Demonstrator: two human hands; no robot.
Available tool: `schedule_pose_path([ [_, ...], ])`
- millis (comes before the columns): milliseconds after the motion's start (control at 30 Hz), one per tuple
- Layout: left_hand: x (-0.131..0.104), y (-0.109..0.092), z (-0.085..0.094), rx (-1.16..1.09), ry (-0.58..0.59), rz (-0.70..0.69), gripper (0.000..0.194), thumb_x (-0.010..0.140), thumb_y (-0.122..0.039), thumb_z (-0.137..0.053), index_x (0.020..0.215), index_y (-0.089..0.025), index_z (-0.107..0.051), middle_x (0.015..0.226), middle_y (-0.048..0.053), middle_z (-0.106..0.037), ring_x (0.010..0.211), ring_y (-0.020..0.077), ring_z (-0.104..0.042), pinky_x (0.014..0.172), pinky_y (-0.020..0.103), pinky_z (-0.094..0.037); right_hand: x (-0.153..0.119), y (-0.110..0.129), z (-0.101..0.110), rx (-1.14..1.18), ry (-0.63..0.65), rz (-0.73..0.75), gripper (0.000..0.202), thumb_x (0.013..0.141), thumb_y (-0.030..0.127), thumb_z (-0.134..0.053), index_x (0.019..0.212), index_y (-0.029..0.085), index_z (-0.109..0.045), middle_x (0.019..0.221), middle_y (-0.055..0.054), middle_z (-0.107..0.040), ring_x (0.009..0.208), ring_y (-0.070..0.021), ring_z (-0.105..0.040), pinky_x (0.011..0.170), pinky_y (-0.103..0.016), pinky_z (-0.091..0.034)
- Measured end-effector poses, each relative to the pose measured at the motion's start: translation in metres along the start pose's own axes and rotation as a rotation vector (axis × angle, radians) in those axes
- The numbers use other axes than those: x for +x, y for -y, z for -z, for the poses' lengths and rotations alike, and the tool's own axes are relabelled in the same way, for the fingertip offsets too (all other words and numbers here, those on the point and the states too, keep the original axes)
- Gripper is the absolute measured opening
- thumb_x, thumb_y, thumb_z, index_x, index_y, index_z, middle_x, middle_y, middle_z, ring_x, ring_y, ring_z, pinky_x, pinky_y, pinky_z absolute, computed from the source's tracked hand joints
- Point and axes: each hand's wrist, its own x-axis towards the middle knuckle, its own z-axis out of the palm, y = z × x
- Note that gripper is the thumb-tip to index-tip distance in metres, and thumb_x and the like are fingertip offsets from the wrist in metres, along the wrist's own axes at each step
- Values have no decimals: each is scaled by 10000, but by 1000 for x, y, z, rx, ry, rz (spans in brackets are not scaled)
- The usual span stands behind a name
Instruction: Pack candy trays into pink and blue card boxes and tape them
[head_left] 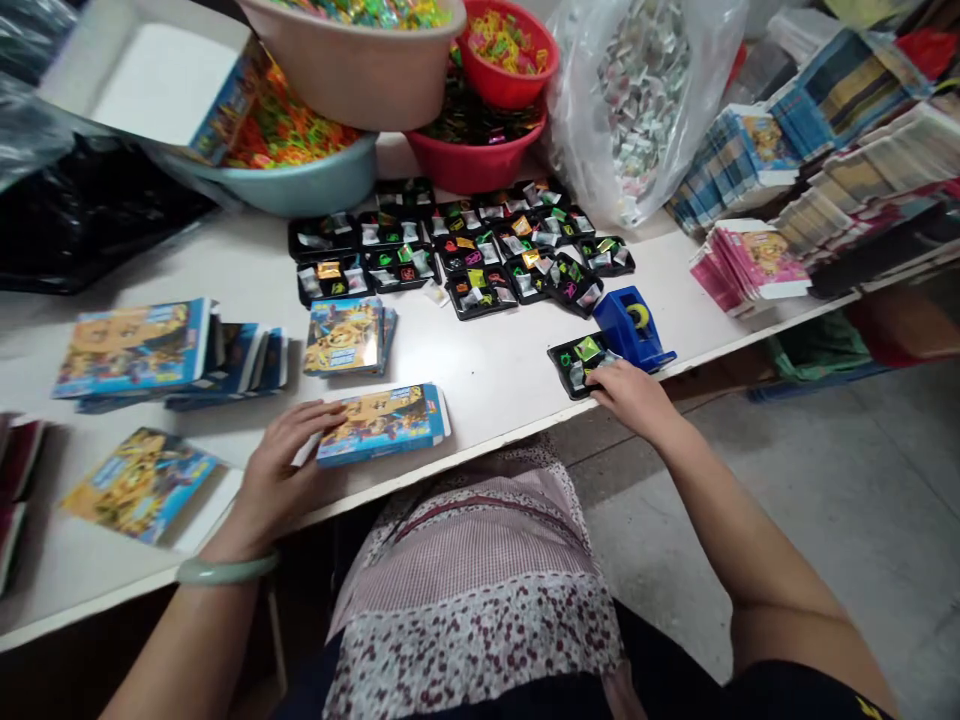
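My left hand [289,455], with a pale green bangle [227,571] at the wrist, grips the left end of a blue-and-yellow cardboard box [386,420] lying near the table's front edge. The box's right end flap stands out. Farther right, my right hand [626,392] has its fingers closed on the edge of a small black tray [564,372]. Small coloured pieces and clear packets lie in that tray. Just behind it stands a blue tape dispenser [631,325]. A short stack of smaller printed boxes [349,337] sits behind the box in my left hand.
Filled black trays [472,290] crowd the middle back. Behind them are a blue basin [300,180], a beige basin [360,65], red basins [480,160] and a plastic bag [581,110]. Printed boxes [135,345] lie left; pink boxes [750,262] stand right.
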Motion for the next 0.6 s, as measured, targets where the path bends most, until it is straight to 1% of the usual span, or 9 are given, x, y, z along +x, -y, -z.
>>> schedule_pose_path([
  [67,-11,9,2,209,1,6,387,875,-167,-473,1220,-314,-566,1292,31,-605,1223,255,-541,1043,534,-461,7,8,-6,8,3,17,116,868,145,-589,938,204,-661,892,-63,-709,876,-251,-585,732,-348,-446],
  [100,-16,9,1,278,-24,15,403,879,-160,-456,1250,-288,-546,1304,61,-590,1212,266,-542,1022,535,-472,10,13,-11,22,-2,32,115,872,152,-589,942,202,-665,899,-65,-711,876,-250,-586,737,-351,-446],
  [133,-20,4,0,317,-53,19,402,888,-167,-455,1270,-266,-529,1293,86,-588,1188,271,-552,1004,526,-482,14,20,-16,40,-10,50,116,876,158,-588,948,200,-669,918,-69,-714,885,-251,-587,748,-356,-447],
  [200,-24,-15,-9,322,-62,0,387,909,-222,-491,1295,-249,-507,1269,103,-588,1167,269,-557,1005,498,-482,22,35,-26,76,-36,72,129,886,164,-579,966,195,-676,963,-80,-718,917,-259,-592,777,-368,-450],
  [300,-20,-50,-31,275,90,-87,451,901,-319,-565,1340,-257,-481,1342,111,-542,1251,293,-488,1060,503,-437,35,60,-37,126,-64,65,151,911,175,-547,980,190,-680,983,-92,-721,926,-265,-603,796,-379,-458],
  [367,-16,-61,-43,271,175,-120,464,902,-326,-565,1354,-254,-484,1392,118,-511,1296,315,-439,1078,529,-414,42,74,-39,178,-65,72,163,922,184,-534,995,191,-679,991,-93,-724,923,-262,-613,806,-380,-465],
  [467,-12,-59,-50,288,214,-107,425,916,-251,-517,1341,-240,-512,1404,124,-516,1321,322,-418,1086,551,-397,50,84,-34,281,-94,110,192,939,202,-511,1044,192,-672,1038,-94,-723,964,-253,-623,850,-384,-474],
  [533,-14,-54,-46,288,241,-96,425,916,-186,-473,1335,-239,-519,1411,120,-520,1344,319,-409,1095,569,-378,52,81,-29,307,-134,124,225,946,234,-499,1096,189,-662,1080,-104,-711,1007,-262,-617,889,-412,-476],
  [600,-15,-55,-43,266,250,-92,437,909,-160,-452,1337,-230,-507,1423,125,-507,1365,316,-394,1101,579,-364,53,74,-26,271,-145,150,280,923,288,-542,1165,190,-644,1190,-124,-670,1116,-302,-576,945,-471,-460],
])
